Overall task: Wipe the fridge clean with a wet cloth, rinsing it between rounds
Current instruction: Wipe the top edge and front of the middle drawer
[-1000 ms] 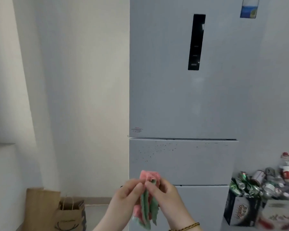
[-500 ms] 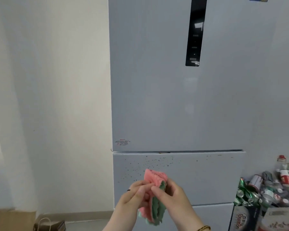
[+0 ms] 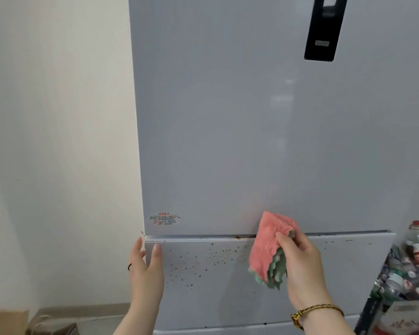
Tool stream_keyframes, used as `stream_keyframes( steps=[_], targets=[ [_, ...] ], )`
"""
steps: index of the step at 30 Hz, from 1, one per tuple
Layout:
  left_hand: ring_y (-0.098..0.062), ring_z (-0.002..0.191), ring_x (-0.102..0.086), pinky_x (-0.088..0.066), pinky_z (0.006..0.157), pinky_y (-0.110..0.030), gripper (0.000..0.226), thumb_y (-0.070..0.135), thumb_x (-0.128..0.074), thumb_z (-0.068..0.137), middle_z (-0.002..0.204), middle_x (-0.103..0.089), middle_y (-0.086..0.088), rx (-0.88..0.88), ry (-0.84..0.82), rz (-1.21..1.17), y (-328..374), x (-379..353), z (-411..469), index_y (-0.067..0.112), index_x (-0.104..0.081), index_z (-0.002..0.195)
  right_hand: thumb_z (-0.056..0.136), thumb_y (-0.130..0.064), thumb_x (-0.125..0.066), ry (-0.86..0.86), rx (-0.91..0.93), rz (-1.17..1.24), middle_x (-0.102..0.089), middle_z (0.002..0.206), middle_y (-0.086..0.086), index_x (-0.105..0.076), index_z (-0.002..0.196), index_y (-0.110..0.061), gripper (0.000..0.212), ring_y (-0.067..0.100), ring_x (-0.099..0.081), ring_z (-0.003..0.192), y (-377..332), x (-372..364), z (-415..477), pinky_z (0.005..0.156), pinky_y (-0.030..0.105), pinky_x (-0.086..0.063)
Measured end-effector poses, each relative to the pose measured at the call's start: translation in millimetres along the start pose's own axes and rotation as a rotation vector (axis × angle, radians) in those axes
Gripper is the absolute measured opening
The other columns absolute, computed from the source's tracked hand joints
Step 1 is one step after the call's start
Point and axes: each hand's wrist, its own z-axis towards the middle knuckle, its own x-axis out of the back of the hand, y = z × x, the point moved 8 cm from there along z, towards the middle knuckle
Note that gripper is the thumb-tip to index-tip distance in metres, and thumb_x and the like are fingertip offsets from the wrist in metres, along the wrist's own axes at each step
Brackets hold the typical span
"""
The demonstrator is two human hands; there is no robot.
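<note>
A tall grey-white fridge (image 3: 228, 129) fills the view, with a black display panel (image 3: 323, 30) at the top right. Its middle drawer front (image 3: 203, 286) is speckled with small brown spots. My right hand (image 3: 300, 267) grips a folded pink and green cloth (image 3: 269, 247), held against the seam between the upper door and the drawer. My left hand (image 3: 144, 269) is open, fingers straight, at the drawer's upper left corner, with one finger round the fridge's side edge.
A pale wall (image 3: 58, 141) runs along the fridge's left side. Brown paper bags (image 3: 22, 322) sit on the floor at the lower left. A box heaped with crushed cans and plastic bottles (image 3: 406, 269) stands at the lower right.
The view has come closer to the fridge. My left hand let go of the cloth and moved left to the drawer's corner. My right hand carried the cloth up to the door seam.
</note>
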Motion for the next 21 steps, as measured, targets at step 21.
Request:
stream_keyframes(
  steps=[21],
  targets=[
    [-0.015, 0.074, -0.048, -0.035, 0.063, -0.026, 0.021, 0.026, -0.038, 0.096, 0.079, -0.055, 0.001, 0.010, 0.024, 0.016, -9, 27, -35, 0.015, -0.056, 0.090, 0.078, -0.025, -0.050, 0.041, 0.547, -0.575, -0.051, 0.076, 0.008, -0.055, 0.073, -0.012, 0.015, 0.021, -0.049, 0.069, -37, 10, 31, 0.059, 0.020, -0.037]
  ],
)
